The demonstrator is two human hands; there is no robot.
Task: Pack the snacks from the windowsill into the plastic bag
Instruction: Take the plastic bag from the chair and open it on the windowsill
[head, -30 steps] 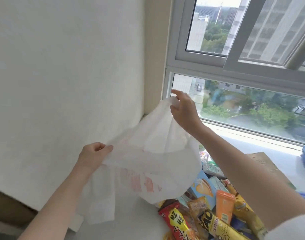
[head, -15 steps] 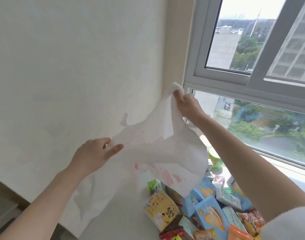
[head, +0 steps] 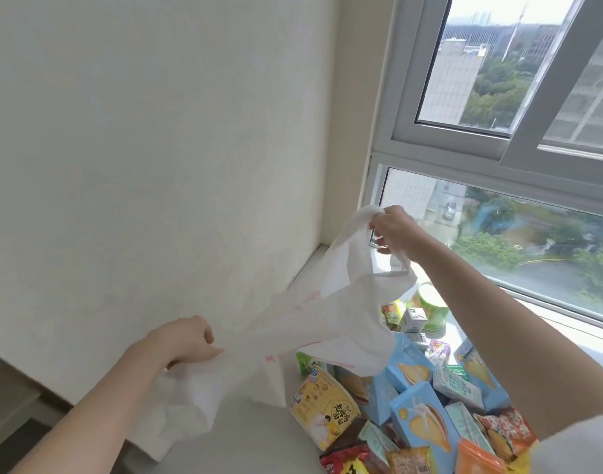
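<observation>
A thin white plastic bag (head: 330, 319) with faint red print is stretched in the air between my hands. My right hand (head: 394, 230) pinches one handle high up near the window corner. My left hand (head: 187, 340) grips the other side lower down, and loose plastic hangs below it. Under the bag, a pile of snacks covers the windowsill (head: 259, 436): a yellow packet (head: 322, 408), several blue boxes (head: 419, 422), small cartons (head: 413, 319), a green cup (head: 430, 307) and red and orange packets at the bottom edge.
A white wall (head: 156, 165) closes off the left side and meets the window frame (head: 378, 165) at the corner. The window glass runs along the back of the sill. A wooden ledge (head: 16, 398) shows at the lower left.
My right hand has shifted right and down with the handle. My left hand has curled onto the bag and pulled it taut. The view has shifted, showing more snacks.
</observation>
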